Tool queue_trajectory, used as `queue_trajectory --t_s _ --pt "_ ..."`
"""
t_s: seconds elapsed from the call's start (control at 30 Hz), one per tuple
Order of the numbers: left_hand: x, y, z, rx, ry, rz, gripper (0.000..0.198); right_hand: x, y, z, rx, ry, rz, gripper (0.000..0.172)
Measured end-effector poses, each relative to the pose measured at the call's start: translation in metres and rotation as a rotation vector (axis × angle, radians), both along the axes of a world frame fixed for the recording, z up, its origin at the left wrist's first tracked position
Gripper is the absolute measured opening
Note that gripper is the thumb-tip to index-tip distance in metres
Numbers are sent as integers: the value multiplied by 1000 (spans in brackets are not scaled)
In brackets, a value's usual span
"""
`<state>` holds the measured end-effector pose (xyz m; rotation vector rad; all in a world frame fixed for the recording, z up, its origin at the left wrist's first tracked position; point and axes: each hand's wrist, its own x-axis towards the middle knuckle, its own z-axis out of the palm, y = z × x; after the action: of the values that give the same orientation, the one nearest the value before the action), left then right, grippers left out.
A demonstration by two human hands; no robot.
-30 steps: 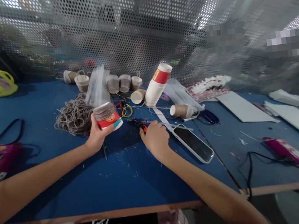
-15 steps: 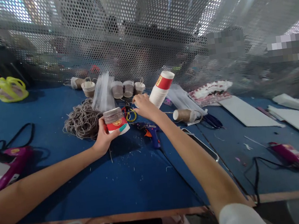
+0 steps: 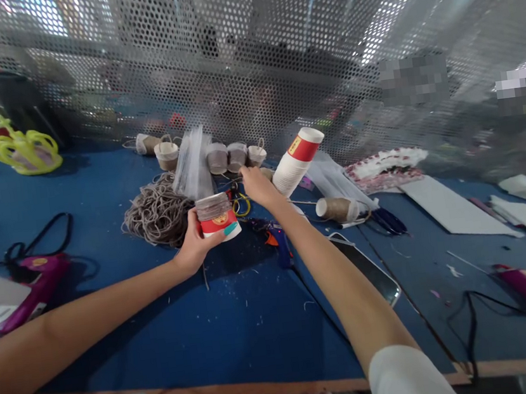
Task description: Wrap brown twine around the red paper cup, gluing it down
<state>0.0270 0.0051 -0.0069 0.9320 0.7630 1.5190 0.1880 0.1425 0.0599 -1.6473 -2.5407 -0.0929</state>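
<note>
While the left grip [image 3: 196, 248] clasps the twine-wrapped cup [image 3: 217, 214] above the desk's [image 3: 241, 327] middle, the right grip [image 3: 256, 185] hovers nearer its far edge, closure impossible to tell; a level, steady cup should suit winding.

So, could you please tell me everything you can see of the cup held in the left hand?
The paper cup looks like thin card. Its upper part is wound with grey-brown cord. Below that comes a red band with a gold emblem, then a white edge with a teal patch. It is held slightly tilted above the blue table, beside the loose heap of cord. The left hand grips it from the side; nothing else appears to touch it.
</note>
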Motion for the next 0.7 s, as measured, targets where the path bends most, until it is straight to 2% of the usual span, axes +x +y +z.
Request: queue_trajectory --t_s 0.13,0.27,0.37,0.43,0.57,0.63,0.7 --pt "0 0 1 -26 -30 -15 69 14 -2 16 66 134 6 60" --pt "0 2 -4 -13 -52 -6 67 37 -5 40 138 236 -44 37" --pt "-1 4 -9 15 -36 0 66 63 -8 60 205 308 -89 30" --pt "0 5 -11 31 -26 8 64 83 -13 75 324 431 -75 23" --pt "-1 4 -14 44 -15 23 57 115 -32 104 553 508 -96 14" --pt "-1 4 -15 45 -6 12 55 123 -43 111 598 584 -136 15" --pt "-3 4 -16 42 -1 -2 55 127 -53 107 607 670 -147 18"
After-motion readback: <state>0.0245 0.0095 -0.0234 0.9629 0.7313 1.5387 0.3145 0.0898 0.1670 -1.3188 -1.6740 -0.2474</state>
